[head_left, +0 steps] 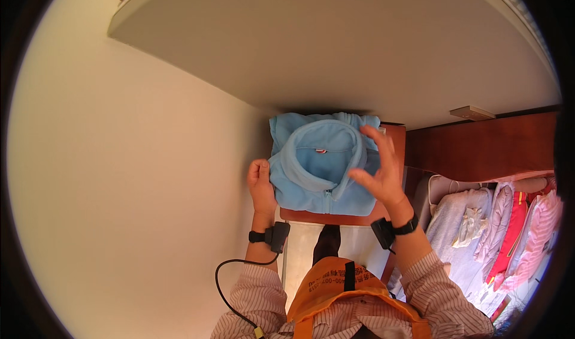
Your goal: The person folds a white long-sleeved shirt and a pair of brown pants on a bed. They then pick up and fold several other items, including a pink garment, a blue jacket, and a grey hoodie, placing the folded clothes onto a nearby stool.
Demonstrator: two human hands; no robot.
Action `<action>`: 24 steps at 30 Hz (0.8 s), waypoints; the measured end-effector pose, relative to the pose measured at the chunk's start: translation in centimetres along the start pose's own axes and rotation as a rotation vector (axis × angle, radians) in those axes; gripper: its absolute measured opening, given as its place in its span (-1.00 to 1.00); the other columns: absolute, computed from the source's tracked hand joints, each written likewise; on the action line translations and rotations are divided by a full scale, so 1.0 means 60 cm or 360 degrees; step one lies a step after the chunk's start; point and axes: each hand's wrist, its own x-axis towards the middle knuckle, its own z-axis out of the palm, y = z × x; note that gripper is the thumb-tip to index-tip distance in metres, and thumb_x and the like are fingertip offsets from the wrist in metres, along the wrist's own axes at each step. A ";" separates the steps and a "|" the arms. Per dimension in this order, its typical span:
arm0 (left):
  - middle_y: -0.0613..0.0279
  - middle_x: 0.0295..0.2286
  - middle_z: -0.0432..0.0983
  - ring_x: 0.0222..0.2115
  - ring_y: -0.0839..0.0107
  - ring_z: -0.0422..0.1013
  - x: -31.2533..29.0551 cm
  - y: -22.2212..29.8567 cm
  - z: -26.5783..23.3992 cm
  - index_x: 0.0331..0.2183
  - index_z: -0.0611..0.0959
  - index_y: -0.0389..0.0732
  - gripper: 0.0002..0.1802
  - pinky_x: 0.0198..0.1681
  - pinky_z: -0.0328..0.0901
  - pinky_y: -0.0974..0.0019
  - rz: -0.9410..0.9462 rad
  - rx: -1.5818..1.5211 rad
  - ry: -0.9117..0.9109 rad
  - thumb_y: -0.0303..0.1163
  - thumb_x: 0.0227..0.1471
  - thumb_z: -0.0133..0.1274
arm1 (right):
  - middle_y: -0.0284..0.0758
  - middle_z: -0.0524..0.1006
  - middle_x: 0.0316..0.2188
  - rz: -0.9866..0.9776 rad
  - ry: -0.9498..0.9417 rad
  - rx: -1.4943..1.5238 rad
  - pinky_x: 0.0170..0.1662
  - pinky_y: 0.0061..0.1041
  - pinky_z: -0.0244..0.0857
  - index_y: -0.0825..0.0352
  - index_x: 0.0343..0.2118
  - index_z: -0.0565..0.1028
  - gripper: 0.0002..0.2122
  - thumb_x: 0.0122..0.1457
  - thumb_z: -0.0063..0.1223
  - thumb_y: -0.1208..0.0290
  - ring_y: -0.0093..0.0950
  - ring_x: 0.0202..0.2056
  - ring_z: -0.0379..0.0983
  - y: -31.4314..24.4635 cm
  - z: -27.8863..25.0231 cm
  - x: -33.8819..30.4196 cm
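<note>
Closest in, an orange vest (335, 285) over striped sleeves, with black wristbands on both wrists. The left hand (262, 186) sits curled against the left edge of a folded light blue fleece jacket (317, 171), fingers tucked in; can't tell if it's really pinching the cloth. The right hand (378, 168) is spread wide open, holding nothing, flat at the jacket's right side. The jacket lies on a small brown wooden table (359, 218) against the wall. Off right, pink and white clothes (497, 231) are piled.

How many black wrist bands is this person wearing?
2. One band sits on the left wrist, below the left hand at the blue fleece; the other band is on the right wrist.
</note>
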 end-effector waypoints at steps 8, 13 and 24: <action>0.35 -0.32 0.41 -0.28 0.46 0.31 -0.013 0.031 0.001 -0.26 0.56 -0.28 -0.67 -0.14 0.25 0.39 0.0317 0.0725 -0.0619 -0.30 -0.01 0.26 | -0.16 0.48 -0.15 0.0351 -0.0127 -0.0046 0.05 -0.29 0.25 0.36 0.01 0.44 -0.37 -0.18 0.42 0.28 -0.16 -0.05 0.38 0.078 0.025 -0.044; 0.20 -0.15 0.43 -0.12 0.13 0.35 -0.014 0.023 -0.018 -0.27 0.59 -0.32 -0.63 0.05 0.21 0.20 0.0349 0.1060 -0.0891 -0.37 -0.16 0.28 | -0.27 0.51 -0.36 0.0364 -0.0157 -0.0054 -0.06 -0.37 0.29 0.38 -0.34 0.52 -0.74 -0.14 0.34 0.51 -0.27 -0.18 0.41 0.106 0.040 -0.051; 0.00 -0.38 0.53 -0.35 0.10 0.48 -0.014 0.039 -0.002 -0.30 0.52 -0.29 -0.76 -0.25 0.34 0.16 0.0660 0.1440 -0.0760 -0.36 0.00 0.12 | -0.25 0.56 -0.36 0.0295 0.0174 0.0084 -0.24 -0.52 0.38 0.35 -0.18 0.45 -0.74 0.07 0.23 0.54 -0.44 -0.34 0.52 0.123 0.047 -0.071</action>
